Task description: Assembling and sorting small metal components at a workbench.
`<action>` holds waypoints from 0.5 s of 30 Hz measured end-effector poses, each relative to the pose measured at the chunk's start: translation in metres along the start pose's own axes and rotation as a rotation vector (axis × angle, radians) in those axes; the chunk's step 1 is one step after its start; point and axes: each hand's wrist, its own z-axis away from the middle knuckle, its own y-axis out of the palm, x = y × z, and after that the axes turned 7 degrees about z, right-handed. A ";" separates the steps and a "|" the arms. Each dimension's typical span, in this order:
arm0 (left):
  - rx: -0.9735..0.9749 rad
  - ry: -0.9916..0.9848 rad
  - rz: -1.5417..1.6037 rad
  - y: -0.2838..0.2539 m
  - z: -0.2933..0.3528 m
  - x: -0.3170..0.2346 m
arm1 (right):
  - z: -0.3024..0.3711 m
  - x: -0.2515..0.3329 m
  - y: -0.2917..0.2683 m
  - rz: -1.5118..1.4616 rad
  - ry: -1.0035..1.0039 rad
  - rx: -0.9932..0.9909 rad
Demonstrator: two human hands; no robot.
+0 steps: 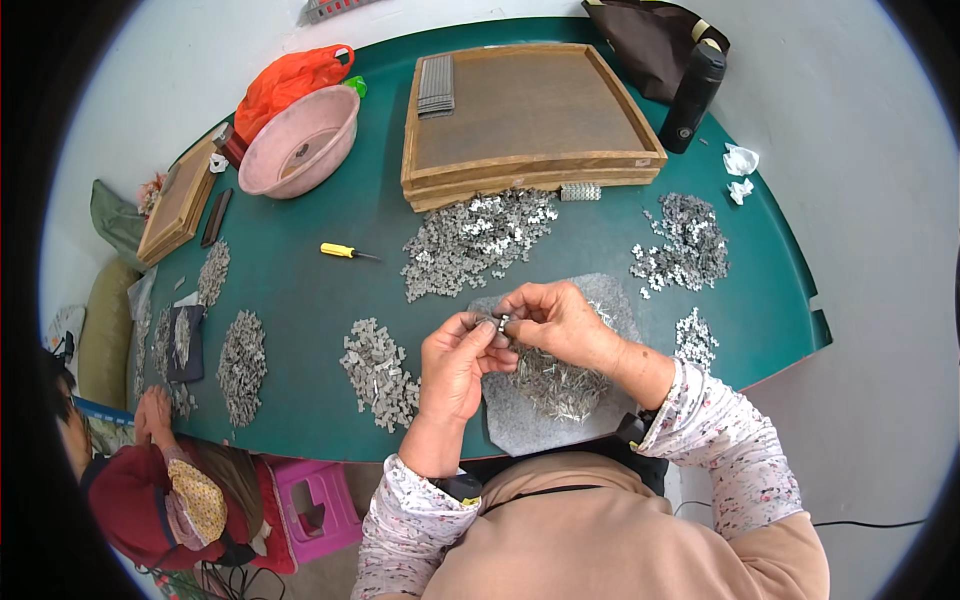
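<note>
Over the grey mat (515,428), the left hand (455,368) and the right hand (568,325) meet, both pinching a small metal piece (503,323) between thumb and fingers. A heap of thin metal pins (562,388) lies on the mat, partly below the right hand. On the green counter (290,300), a pile of grey links (378,375) lies left of the mat; a wooden tray (540,165) stands beyond the mat.
</note>
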 end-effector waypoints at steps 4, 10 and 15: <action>0.012 0.002 -0.048 0.004 0.001 -0.001 | 0.004 0.004 -0.001 0.114 -0.040 -0.024; -0.021 0.032 -0.163 0.009 0.004 0.000 | 0.013 0.013 0.004 0.346 -0.165 -0.132; 0.006 0.157 -0.348 0.007 0.005 0.006 | 0.014 0.018 0.000 0.610 -0.427 -0.184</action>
